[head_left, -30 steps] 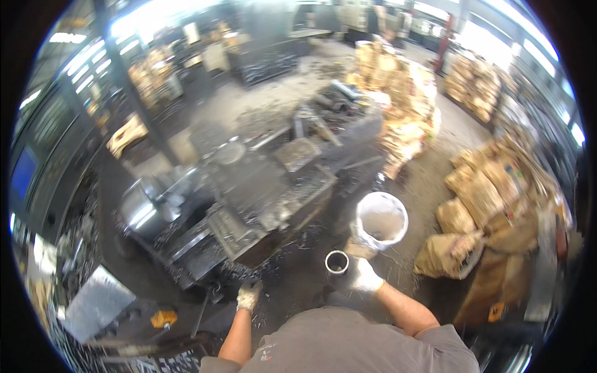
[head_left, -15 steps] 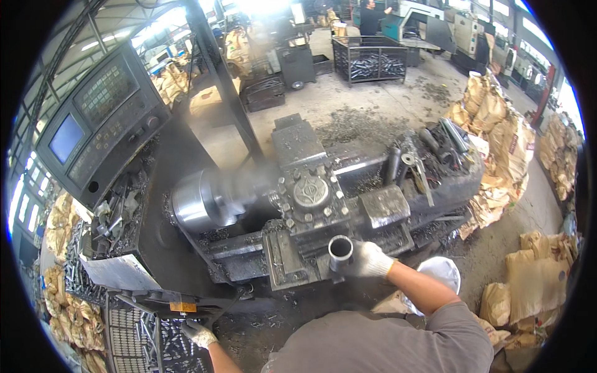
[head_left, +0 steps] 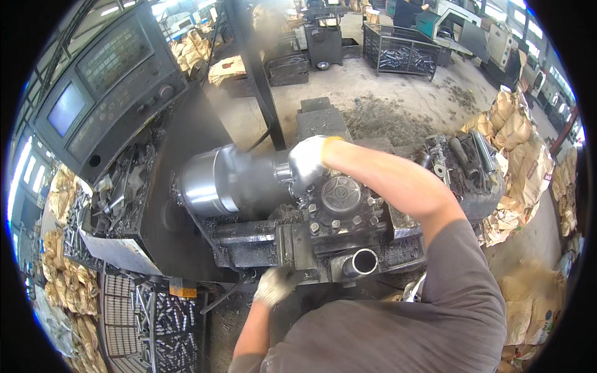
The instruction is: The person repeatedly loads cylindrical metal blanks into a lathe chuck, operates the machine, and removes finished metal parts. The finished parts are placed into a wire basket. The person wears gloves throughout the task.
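Observation:
My right hand (head_left: 309, 163), in a white work glove, reaches over the lathe's tool post (head_left: 341, 194). It closes round the right end of a short shiny metal tube (head_left: 283, 172), which points toward the chuck (head_left: 210, 183); the glove hides that end. The gap between tube and chuck jaws is blurred. My left hand (head_left: 275, 286), also gloved, is low in front of the carriage (head_left: 292, 248); its dark fingertips are smeared by motion. A wider open-ended metal pipe (head_left: 364, 262) leans upright at the carriage's front, with neither hand touching it.
A control panel (head_left: 102, 93) with a lit screen stands at the left. Below it is a wire crate (head_left: 118, 304) with metal rods and small parts. Tools and tubes (head_left: 469, 155) lie on the lathe's right end. Paper sacks (head_left: 516, 143) stand beyond it.
My right hand has left the wide pipe at the front and moved up and left over the tool post. My left hand has moved right, from beside the crate to the carriage front.

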{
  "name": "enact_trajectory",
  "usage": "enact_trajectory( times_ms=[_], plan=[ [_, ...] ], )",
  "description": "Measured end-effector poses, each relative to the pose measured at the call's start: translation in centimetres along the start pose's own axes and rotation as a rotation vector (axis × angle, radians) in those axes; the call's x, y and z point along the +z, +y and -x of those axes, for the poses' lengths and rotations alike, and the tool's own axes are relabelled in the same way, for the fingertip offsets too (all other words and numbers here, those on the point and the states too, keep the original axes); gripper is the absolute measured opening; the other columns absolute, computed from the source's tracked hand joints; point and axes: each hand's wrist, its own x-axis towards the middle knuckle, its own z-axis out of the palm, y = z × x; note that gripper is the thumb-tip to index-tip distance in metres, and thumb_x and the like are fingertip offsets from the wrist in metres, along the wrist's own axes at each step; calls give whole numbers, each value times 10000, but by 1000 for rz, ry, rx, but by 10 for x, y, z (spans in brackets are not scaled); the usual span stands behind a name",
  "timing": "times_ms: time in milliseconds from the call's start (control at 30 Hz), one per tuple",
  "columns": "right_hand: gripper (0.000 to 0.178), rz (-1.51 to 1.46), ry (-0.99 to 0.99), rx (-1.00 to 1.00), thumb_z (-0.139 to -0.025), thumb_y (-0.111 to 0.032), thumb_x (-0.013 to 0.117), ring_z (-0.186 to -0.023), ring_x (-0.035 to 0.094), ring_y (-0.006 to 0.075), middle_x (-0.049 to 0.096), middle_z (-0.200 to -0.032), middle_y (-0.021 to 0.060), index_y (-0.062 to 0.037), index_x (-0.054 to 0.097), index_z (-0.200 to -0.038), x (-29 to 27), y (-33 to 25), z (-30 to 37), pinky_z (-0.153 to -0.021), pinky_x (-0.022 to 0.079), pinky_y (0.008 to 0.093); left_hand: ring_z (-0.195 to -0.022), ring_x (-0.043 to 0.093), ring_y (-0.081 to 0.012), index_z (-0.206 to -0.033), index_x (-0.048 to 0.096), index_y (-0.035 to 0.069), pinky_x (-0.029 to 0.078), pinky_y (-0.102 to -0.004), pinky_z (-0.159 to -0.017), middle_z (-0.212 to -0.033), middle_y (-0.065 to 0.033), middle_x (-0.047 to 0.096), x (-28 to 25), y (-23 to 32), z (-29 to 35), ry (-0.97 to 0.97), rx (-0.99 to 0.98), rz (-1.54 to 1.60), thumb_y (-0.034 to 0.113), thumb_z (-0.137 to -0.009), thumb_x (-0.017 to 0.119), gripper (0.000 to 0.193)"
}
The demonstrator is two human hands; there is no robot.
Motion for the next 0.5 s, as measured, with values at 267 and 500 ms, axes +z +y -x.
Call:
enact_trajectory(
  times_ms=[267,500],
  plan=[
    [427,-552,-197,-289,-846,-252,858,-996,777,253,814,-1118,108,-49,792,-1216,53,44,-112,-880,624,402,-1021,751,-357,-1254,711,18,593,-422,-916,-1164,-210,750,-23,2,-10,657,348,311,87,-947,705,315],
    [296,495,171,153,-916,-226,711,-931,782,236,814,-1128,102,-83,804,-1158,89,246,-38,-861,631,375,-974,753,-423,-1074,794,83,600,-487,-892,-1032,-228,775,34,-62,39,247,93,134,354,-988,675,308]
  ],
)
